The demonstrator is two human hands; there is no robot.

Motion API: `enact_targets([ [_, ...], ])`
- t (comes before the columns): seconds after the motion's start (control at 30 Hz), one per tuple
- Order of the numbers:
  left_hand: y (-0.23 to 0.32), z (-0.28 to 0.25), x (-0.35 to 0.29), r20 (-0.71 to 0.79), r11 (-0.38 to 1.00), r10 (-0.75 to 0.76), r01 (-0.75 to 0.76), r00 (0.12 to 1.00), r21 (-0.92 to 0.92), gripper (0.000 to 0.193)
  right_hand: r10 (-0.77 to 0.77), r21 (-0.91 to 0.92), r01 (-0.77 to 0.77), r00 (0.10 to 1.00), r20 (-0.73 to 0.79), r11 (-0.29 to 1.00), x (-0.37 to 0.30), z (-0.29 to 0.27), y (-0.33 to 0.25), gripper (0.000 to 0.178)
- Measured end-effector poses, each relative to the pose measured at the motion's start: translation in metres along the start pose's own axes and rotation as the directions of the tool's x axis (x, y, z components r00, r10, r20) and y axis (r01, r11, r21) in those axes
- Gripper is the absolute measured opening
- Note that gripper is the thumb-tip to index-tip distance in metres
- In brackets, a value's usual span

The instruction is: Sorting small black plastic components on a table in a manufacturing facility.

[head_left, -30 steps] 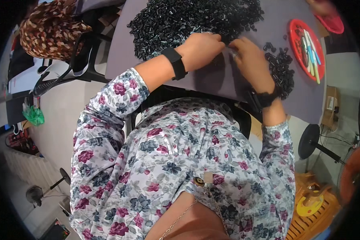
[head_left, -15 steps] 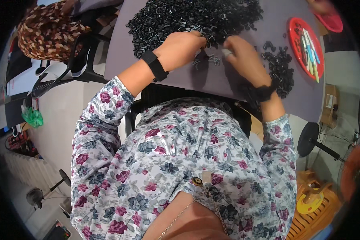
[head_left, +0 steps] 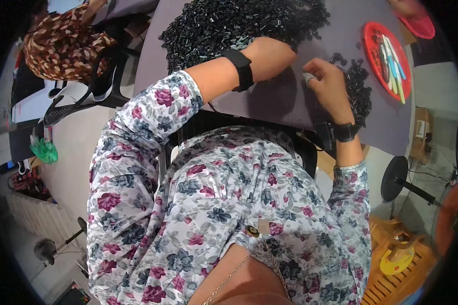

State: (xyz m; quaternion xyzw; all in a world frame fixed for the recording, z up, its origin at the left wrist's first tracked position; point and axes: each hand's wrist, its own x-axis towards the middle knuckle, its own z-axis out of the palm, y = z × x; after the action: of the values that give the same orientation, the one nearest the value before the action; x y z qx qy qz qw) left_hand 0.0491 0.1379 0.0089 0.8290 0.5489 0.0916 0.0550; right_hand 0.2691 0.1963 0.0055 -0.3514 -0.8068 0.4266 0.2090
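Note:
A large heap of small black plastic pieces (head_left: 224, 30) covers the far part of the grey table. My left hand (head_left: 270, 57) is at the near right edge of this heap, its back toward me and its fingers curled under. Whatever those fingers hold is hidden. Across a small gap is my right hand (head_left: 330, 86), its fingers bent and closed toward the thumb, with a white wrap on one finger. I cannot make out anything between its fingertips. Beside it on the right lies a smaller pile of black pieces (head_left: 360, 89).
A red tray (head_left: 368, 38) with several knives or similar handled tools (head_left: 393, 66) stands at the table's right side. Beyond it, another person's hand (head_left: 409, 7) is near a pink container (head_left: 422, 26). At left, a person in patterned clothing (head_left: 63, 48) is beside a black chair (head_left: 81, 104).
My left hand has moved right, its forearm now reaching across the table's near part. My right hand has shifted slightly right and toward me. The small silvery pieces between them are no longer visible.

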Motion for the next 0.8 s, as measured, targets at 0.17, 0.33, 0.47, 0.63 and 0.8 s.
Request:
enact_targets([
  [0.17, 0.003, 0.000, -0.004, 0.002, 0.997, 0.033, -0.033, 0.999, 0.072, 0.010, -0.037, 0.029, 0.037, 0.999, -0.006, 0.999, -0.005, 0.006, 0.006, 0.020],
  [0.33, 0.003, 0.002, -0.002, 0.001, 0.995, 0.060, -0.060, 0.998, 0.076, 0.011, -0.064, -0.002, 0.064, 0.998, 0.014, 0.998, -0.001, 0.010, 0.003, 0.020],
  [0.47, 0.006, -0.006, -0.009, 0.043, 1.000, 0.008, -0.008, 0.999, 0.008, 0.025, -0.056, 0.016, 0.056, 0.998, 0.039, 0.998, -0.001, 0.013, -0.006, 0.020],
  [0.63, 0.005, -0.051, -0.052, -0.053, 0.790, -0.197, 0.126, 0.979, -0.600, 0.030, -0.027, 0.214, 0.014, 0.998, 0.062, 0.977, -0.005, 0.016, -0.022, 0.019],
  [0.8, 0.006, -0.037, -0.110, 0.139, 0.041, -0.460, 0.178, 0.877, -0.983, 0.027, -0.064, 0.447, -0.021, 0.983, 0.174, 0.894, -0.006, 0.022, -0.054, 0.019],
])
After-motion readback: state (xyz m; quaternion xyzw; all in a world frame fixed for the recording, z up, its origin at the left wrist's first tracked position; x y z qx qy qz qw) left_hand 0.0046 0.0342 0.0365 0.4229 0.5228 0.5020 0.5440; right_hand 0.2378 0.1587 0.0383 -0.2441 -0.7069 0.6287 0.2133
